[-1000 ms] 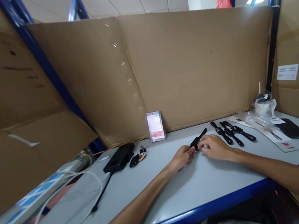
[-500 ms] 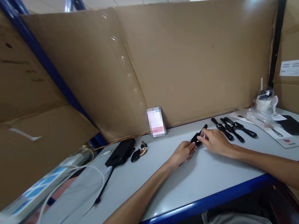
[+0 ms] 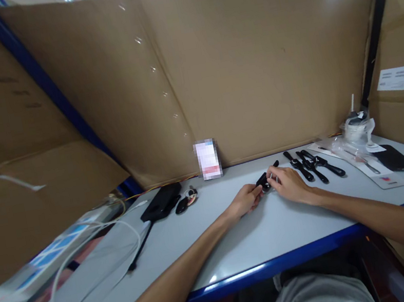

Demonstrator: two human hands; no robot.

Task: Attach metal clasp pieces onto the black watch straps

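Note:
A black two-handled tool, by its shape a spokeshave (image 3: 261, 180), is held just above the table between my hands. My left hand (image 3: 248, 198) is closed on its near-left end, thumb on top. The fingers of my right hand (image 3: 288, 182) are bent and pinched at its middle, where something small and pale shows between them, too small to name. The tool's far handle sticks out beyond my right fingertips. To the right of my right hand, several more black spokeshaves (image 3: 313, 165) lie side by side, with bits of metal at their middles.
At right are a clear plastic package on a card (image 3: 389, 180), a black phone (image 3: 399, 158) and a wrapped cup (image 3: 356, 129). At left lie keys (image 3: 187, 199), a black case (image 3: 161, 202), white cables (image 3: 138, 235) and a power strip (image 3: 62, 246). A blurred card (image 3: 208, 159) leans on the cardboard wall (image 3: 250, 69).
My head view has tipped down slightly, so the scene sits higher. The fingers of my right hand have shifted a little at the middle of the spokeshave; my left hand keeps its grip.

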